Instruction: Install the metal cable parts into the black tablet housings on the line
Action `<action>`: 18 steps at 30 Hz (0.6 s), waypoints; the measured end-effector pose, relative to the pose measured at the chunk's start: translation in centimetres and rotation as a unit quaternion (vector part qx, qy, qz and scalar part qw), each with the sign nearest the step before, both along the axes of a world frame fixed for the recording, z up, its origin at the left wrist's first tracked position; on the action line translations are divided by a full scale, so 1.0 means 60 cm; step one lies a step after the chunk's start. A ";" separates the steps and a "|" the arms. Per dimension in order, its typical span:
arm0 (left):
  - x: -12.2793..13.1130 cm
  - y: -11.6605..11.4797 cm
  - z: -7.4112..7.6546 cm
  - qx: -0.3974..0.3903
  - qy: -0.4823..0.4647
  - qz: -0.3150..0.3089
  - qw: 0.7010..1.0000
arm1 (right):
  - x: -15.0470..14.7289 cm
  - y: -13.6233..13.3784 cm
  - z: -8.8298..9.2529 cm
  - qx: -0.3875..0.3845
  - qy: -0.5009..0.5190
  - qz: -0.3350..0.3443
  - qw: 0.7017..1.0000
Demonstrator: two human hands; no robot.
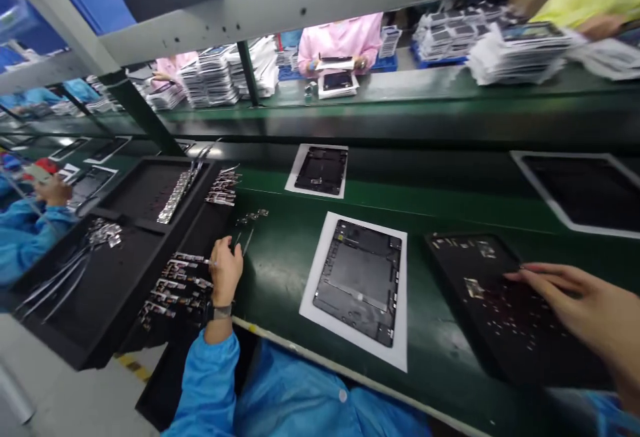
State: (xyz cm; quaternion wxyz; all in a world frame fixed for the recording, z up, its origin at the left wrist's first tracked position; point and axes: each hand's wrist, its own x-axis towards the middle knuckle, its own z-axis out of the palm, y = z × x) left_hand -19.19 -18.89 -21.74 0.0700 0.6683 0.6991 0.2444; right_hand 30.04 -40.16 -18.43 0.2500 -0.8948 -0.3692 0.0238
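My left hand (226, 269) is closed around a pair of tweezers (245, 240), held over the edge of a black tray of small flex parts (175, 284). My right hand (575, 294) lies with fingers stretched out on a black tray of tiny components (500, 304) at the right. Between the hands a dark tablet housing (360, 280) rests on a white sheet (320, 304) on the green bench.
A second housing on a white sheet (321, 170) lies further back, and a large framed panel (585, 190) at the far right. Black trays with metal strips (150, 190) fill the left. Other people in pink (340, 40) and blue (25, 230) work nearby among stacked panels (215, 77).
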 end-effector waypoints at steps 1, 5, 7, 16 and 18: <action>0.004 0.011 0.000 -0.002 0.010 0.004 1.000 | -0.004 -0.002 0.006 0.006 0.025 -0.008 1.000; 0.032 0.057 0.002 -0.022 0.045 0.003 0.999 | -0.035 -0.010 0.027 0.059 0.102 -0.081 0.990; 0.048 0.079 0.003 -0.038 0.061 0.012 0.997 | -0.046 -0.012 0.027 0.109 0.118 -0.097 0.982; 0.076 0.068 0.052 -0.089 0.030 0.021 0.995 | -0.045 -0.014 0.010 0.212 0.128 -0.042 0.968; 0.056 0.050 0.050 -0.066 -0.059 0.026 0.996 | -0.041 -0.014 0.007 0.225 0.115 -0.040 0.967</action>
